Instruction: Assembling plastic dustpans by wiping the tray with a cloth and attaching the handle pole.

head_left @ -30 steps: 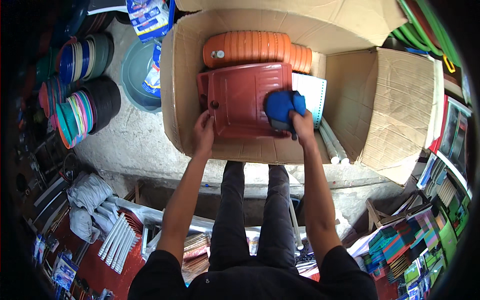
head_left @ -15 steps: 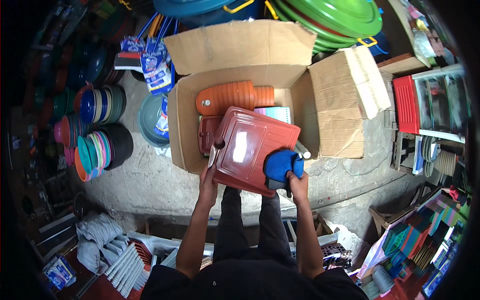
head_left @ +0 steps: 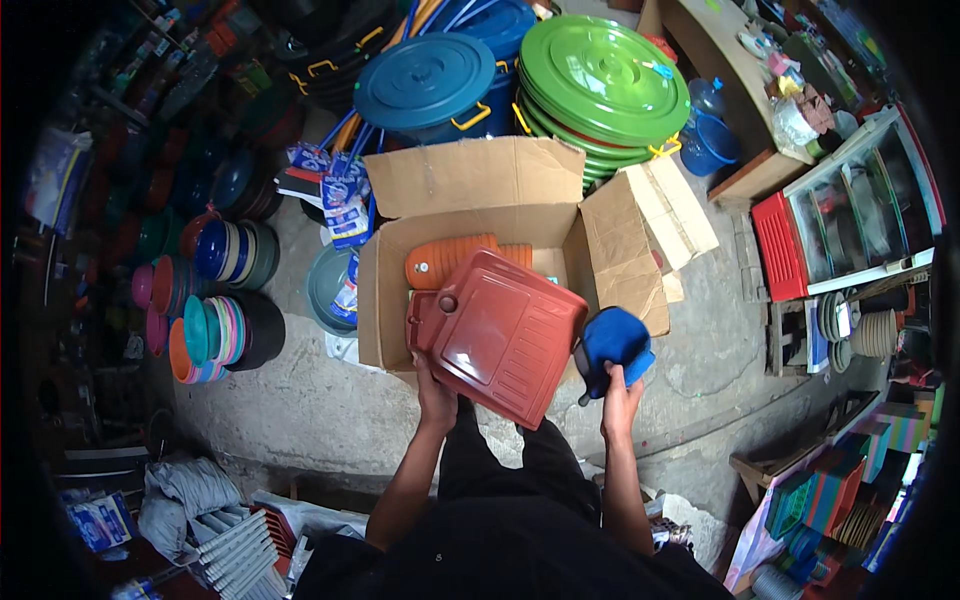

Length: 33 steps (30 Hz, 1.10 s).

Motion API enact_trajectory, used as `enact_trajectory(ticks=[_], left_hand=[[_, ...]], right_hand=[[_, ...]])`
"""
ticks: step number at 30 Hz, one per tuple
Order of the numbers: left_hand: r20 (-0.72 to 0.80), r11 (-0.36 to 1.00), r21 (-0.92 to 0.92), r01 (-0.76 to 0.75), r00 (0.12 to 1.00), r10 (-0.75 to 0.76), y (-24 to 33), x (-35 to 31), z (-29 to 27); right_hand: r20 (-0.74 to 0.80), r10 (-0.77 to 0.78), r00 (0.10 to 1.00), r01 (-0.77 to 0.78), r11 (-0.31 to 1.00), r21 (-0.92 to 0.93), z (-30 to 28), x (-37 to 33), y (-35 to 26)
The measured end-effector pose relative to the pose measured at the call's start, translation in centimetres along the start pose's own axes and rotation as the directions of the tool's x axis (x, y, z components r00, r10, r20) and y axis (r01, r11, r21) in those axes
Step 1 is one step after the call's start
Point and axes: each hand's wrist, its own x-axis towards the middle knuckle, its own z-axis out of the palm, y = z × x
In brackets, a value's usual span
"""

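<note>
- The left hand (head_left: 436, 398) was closed around the near left edge of a red-brown plastic panel (head_left: 515, 340), its fingers partly hidden at the rim.
- The right hand (head_left: 619, 402) pinched a blue cloth item (head_left: 615, 338) with a dark edge between thumb and bent fingers, just right of the panel; whether cloth and panel touched could not be told.
- The panel was held tilted over the near side of an open cardboard box (head_left: 370, 310), its moulded ribs and round hole facing up.
- Nearest the wearer, a black shirt (head_left: 480, 540) bore a small pale mark on the chest, too small to make out.
- To the near left lay a grey plastic-wrapped bundle (head_left: 190, 485), and left of it a blue-and-white printed pack (head_left: 100, 515).
- Inside the box, a second red-brown piece (head_left: 424, 308) showed at the left, with orange ribbed containers (head_left: 445, 258) lying on their side beyond it.
- Left of the box stood a grey basin (head_left: 325, 285); farther left were nested coloured buckets (head_left: 228, 330).
- Blue-and-white packages (head_left: 345, 205) with large pale lettering on blue leaned by the box's far left corner.
- Farthest off stood a blue lidded tub (head_left: 425, 80) and, to its right, stacked green tubs (head_left: 600, 80), both with yellow handles.
</note>
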Motion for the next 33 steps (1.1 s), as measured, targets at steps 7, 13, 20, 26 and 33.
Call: enact_trajectory(ticks=[7,13,20,26,33], left_hand=[[0.241,0.974,0.162,-0.160,0.963,0.118,-2.1,-4.2,3.6],[0.358,0.892,0.321,-0.319,0.912,0.198,-2.6,-4.9,3.5],[0.352,0.937,0.005,-0.349,0.878,0.325,0.6,-7.0,7.2],[0.251,0.945,0.006,-0.326,0.916,0.314,3.1,-6.6,7.1],[0.184,0.934,0.038,-0.354,0.922,0.342,4.1,-7.2,6.2]], right_hand=[[0.297,-0.472,0.830,0.541,0.811,-0.223,6.2,-2.7,-7.0],[0.748,-0.530,0.399,0.899,0.387,-0.205,8.3,-7.7,-12.7],[0.825,-0.479,0.302,0.793,0.606,0.061,8.4,-12.3,-11.6],[0.766,-0.507,0.395,0.852,0.515,-0.098,10.6,-11.4,-10.0],[0.254,-0.707,0.661,0.748,0.590,-0.304,9.8,-7.4,-10.9]])
